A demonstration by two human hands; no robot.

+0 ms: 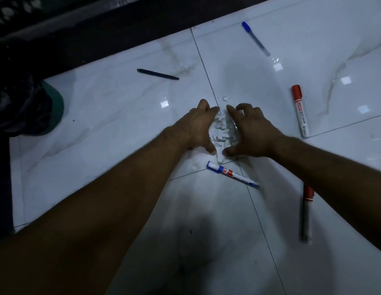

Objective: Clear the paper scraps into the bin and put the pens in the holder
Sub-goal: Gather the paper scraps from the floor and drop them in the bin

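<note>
Left hand [197,129] and right hand [252,134], fingers curled, cup torn white paper scraps [222,129].

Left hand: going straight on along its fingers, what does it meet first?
Beyond the pile the left hand cups, likely the loose scrap just past its fingertips; farther on, roughly, the blue pen.

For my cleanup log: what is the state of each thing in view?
paper scraps: piled, cupped between both hands
stray scrap: loose beyond pile
left hand: curled round scraps
right hand: curled round scraps
dark pen: lying loose
blue-capped pen: capped, lying loose
red marker: capped, lying loose
blue marker: lying near pile
blurred red marker: lying loose
bin: black-lined
</note>
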